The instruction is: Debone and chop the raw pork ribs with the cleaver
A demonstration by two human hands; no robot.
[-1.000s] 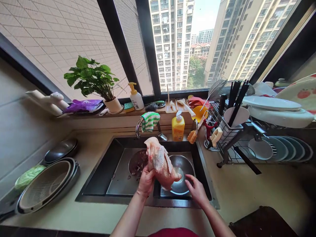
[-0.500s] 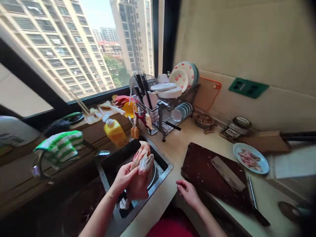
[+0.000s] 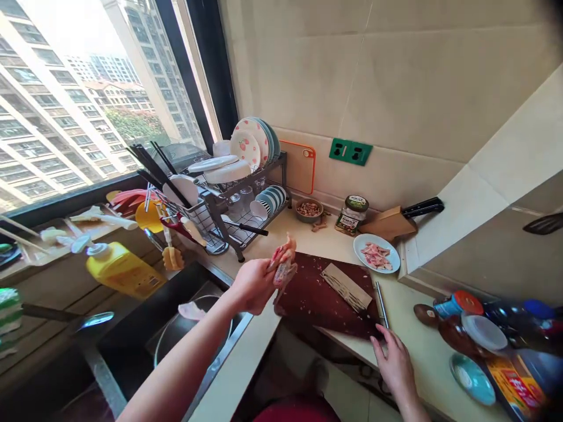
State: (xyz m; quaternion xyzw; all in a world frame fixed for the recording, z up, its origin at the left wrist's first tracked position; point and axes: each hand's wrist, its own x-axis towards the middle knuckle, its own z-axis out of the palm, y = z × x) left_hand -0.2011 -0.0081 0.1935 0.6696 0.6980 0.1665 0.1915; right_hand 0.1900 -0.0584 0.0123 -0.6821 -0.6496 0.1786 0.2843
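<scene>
My left hand [image 3: 251, 285] is closed around a raw plucked chicken [image 3: 284, 264] and holds it in the air over the left end of a dark wooden cutting board [image 3: 316, 299]. My right hand [image 3: 397, 364] rests at the board's near right corner, its fingers curled at the handle of a cleaver [image 3: 347, 287] that lies flat on the board; whether they grip it I cannot tell. A steel bowl [image 3: 176, 334] stands in the dark sink [image 3: 127, 328] below my left arm.
A dish rack [image 3: 229, 199] with plates, bowls and chopsticks stands behind the board. A blue plate of meat pieces [image 3: 376, 252], a jar [image 3: 352, 214], a knife block [image 3: 396, 221] and a small bowl [image 3: 308, 209] line the wall. Bottles and lids [image 3: 484, 328] crowd the right. Yellow soap bottle [image 3: 123, 271] stands left.
My view swung right from the sink to the counter. My left hand carried the chicken from above the sink bowl to over the cutting board. My right hand moved to the cleaver's handle.
</scene>
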